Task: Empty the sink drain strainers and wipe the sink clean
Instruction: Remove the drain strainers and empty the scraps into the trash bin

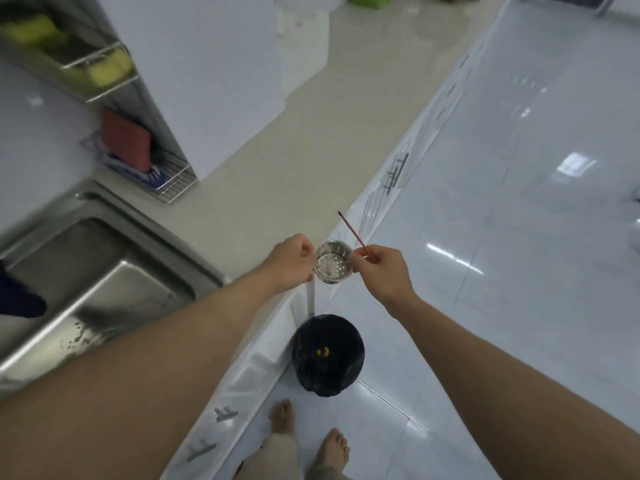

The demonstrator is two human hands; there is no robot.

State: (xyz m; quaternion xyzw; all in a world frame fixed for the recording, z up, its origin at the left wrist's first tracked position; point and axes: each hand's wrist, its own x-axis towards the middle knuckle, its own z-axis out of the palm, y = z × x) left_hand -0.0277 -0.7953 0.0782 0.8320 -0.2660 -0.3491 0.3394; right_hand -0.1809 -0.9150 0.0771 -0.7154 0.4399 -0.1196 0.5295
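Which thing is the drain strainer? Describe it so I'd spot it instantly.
Start at the steel sink on the left and look right, to where the two hands meet above the black-bagged bin. The left hand pinches the drain strainer there: a small shiny metal cup with a hole-dotted bottom, unlike the thin red stick in the right hand.

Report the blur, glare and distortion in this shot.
Head view: motion blur smears the sink and the sponge rack at left; the strainer and red stick are fairly sharp; lights glare off the glossy floor at right; the wide-angle lens bows the counter edge and stretches the forearms.
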